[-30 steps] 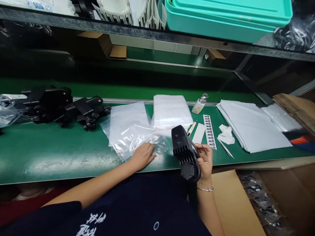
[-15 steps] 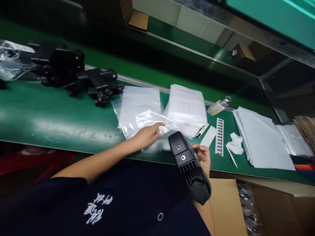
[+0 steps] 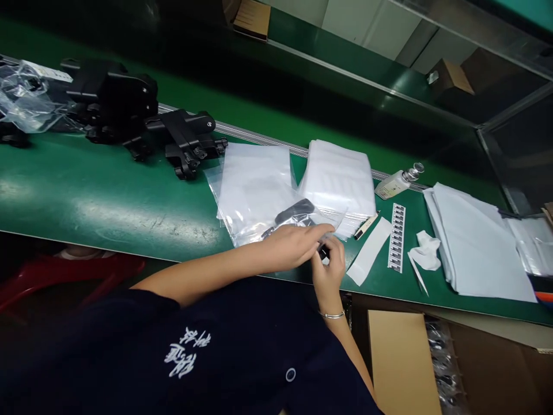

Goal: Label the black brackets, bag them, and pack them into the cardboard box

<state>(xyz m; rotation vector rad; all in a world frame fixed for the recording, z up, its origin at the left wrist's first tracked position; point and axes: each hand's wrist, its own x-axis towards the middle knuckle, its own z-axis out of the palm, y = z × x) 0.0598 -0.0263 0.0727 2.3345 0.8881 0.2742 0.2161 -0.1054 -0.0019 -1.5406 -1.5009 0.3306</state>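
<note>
A black plastic part (image 3: 296, 211) lies mostly inside a clear plastic bag (image 3: 242, 226) near the front of the bench. My left hand (image 3: 290, 249) is closed on the bag by its mouth, thumb stretched towards the right. Close against it, my right hand (image 3: 329, 270) has its fingers curled round the near end of the black part, of which only a small dark piece shows between them. A flat stack of clear bags (image 3: 259, 167) lies under and behind the filled bag. The hands hide the bag's opening.
A thicker stack of white bags (image 3: 339, 173) lies behind, with a pen-like cutter (image 3: 366, 226), paper strip (image 3: 369, 251), label strip (image 3: 396, 237), bottle (image 3: 397, 183) and tweezers (image 3: 418, 274) rightward. Black assemblies (image 3: 185, 138) stand left; white sheets (image 3: 479, 242) lie far right. An open carton (image 3: 400, 357) sits below.
The black part has gone from bare in my right hand into the clear bag. My right hand has moved left beside my left hand, which has shifted right. The view has shifted slightly.
</note>
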